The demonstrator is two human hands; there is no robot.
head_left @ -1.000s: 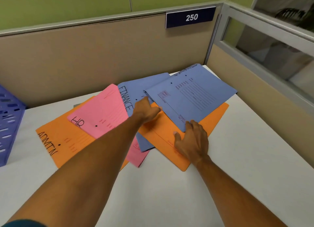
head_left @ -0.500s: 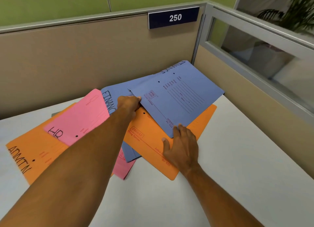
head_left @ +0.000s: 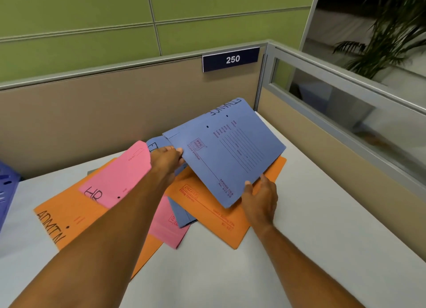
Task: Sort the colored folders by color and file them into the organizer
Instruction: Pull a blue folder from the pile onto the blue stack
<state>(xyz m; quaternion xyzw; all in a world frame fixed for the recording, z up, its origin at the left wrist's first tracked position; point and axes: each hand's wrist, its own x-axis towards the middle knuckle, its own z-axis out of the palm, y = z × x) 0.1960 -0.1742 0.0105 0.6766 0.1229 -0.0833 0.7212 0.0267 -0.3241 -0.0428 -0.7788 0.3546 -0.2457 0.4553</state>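
A blue folder marked FINANCE [head_left: 232, 151] is tilted up off the pile, held by both hands. My left hand [head_left: 167, 161] pinches its left edge and my right hand [head_left: 261, 199] grips its near right corner. Under it lies an orange folder [head_left: 207, 206]. A second blue folder [head_left: 182, 215] shows beneath my left arm. A pink folder marked HR [head_left: 117, 176] and another pink one [head_left: 168, 229] rest on an orange folder marked ADMIN [head_left: 69, 218]. The purple organizer [head_left: 7, 192] stands at the left edge, mostly cut off.
The folders lie on a white desk [head_left: 311, 250] in a cubicle corner. A beige partition [head_left: 103, 114] with a "250" sign [head_left: 231, 59] runs behind, and a glass-topped partition [head_left: 345, 123] closes the right side. Bare desk shows to the right and in front.
Both hands took hold of the top blue folder and raised it off the orange one, tilting its far edge up. The camera view shifted upward and left.
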